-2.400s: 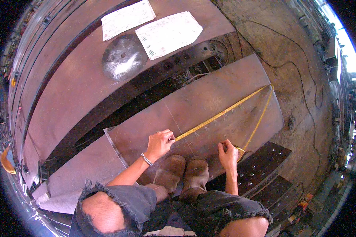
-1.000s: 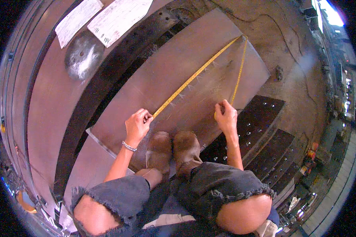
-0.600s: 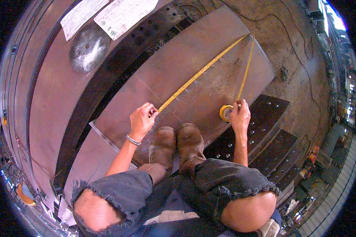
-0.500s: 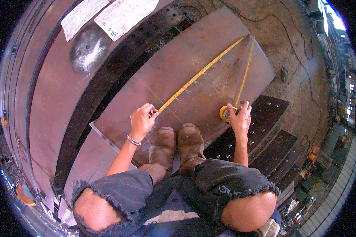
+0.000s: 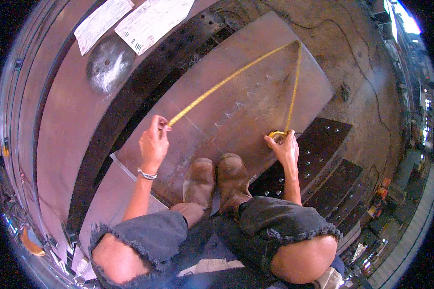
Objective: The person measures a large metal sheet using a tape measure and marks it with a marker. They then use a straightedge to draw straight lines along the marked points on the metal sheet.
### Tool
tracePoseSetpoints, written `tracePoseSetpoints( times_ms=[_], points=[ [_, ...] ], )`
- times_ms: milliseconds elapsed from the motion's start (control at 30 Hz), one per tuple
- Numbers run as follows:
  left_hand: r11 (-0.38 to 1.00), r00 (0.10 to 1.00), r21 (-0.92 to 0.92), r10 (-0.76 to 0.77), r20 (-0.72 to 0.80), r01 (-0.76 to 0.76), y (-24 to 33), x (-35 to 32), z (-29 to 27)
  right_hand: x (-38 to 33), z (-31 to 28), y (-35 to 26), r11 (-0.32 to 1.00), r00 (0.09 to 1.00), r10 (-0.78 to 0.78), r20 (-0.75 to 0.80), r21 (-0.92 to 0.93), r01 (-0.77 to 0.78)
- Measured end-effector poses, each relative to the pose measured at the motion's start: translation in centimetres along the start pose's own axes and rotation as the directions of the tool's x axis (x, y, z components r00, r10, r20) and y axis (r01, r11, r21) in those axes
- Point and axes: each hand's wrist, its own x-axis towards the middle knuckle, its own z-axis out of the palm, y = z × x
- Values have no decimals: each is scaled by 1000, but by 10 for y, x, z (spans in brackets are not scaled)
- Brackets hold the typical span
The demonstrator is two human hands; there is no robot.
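Note:
My left hand [image 5: 154,143] pinches the end of a yellow tape measure blade [image 5: 226,81] over the left part of a large brown steel plate [image 5: 188,159]. From there the blade runs up to a fold near the plate's far corner, then comes back down to the round yellow tape case [image 5: 278,137]. My right hand [image 5: 287,149] is closed around that case, above the plate's right edge. A row of chalk marks [image 5: 238,105] crosses the plate, with a thin line to its left. My boots [image 5: 200,180] stand on the plate's near part.
Drilled dark steel plates [image 5: 318,144] lie stacked at the right. Beyond a dark gap on the left, another steel surface [image 5: 58,115] holds paper sheets [image 5: 154,19] and a round metal disc [image 5: 110,62]. Cables [image 5: 357,53] trail over the floor at the far right.
My left hand has moved left and away from me with the tape end. The blade has shifted off the chalk marks and now bows. My right hand has turned slightly around the case.

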Motion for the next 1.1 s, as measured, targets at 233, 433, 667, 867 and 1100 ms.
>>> tracePoseSetpoints(
  times_ms=[233,433,667,867,1100],
  points=[
    [869,952,486,67,-300,92,-48,32,-103,-6,-6,12,805,929,-319,186,570,162],
    [569,818,747,210,-535,343,-225,47,-271,-11,-47,45,787,807,-431,404,607,116],
    [432,680,660,134,-721,615,-342,28,-358,-33,-62,54,907,811,-297,504,414,75],
    [560,591,557,142,-794,614,-390,3,-405,-11,-50,92,871,837,-443,321,376,317],
    [556,765,778,354,-538,291,-354,10,-340,-6,-55,50,792,722,-610,326,237,563]
  ],
)
